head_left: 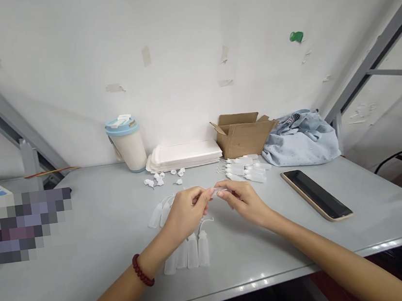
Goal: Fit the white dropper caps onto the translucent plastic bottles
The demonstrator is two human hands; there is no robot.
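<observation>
My left hand (188,211) and my right hand (243,200) meet above the middle of the table, both with fingers pinched. Between them is a small translucent plastic bottle (221,189), lying sideways and mostly hidden by the fingers. My right hand grips its body, and my left fingertips close on its other end. Below my left hand, several similar bottles (203,250) lie side by side, some with thin curved tips. More of them (155,215) lie partly behind that hand. Small white caps (158,179) are scattered farther back.
Another group of bottles (247,168) lies before an open cardboard box (247,137). At the back stand a lidded cup (129,147) and a stack of white envelopes (189,154). A light-blue cloth (300,140) and a phone (316,195) are on the right of the grey table (265,259).
</observation>
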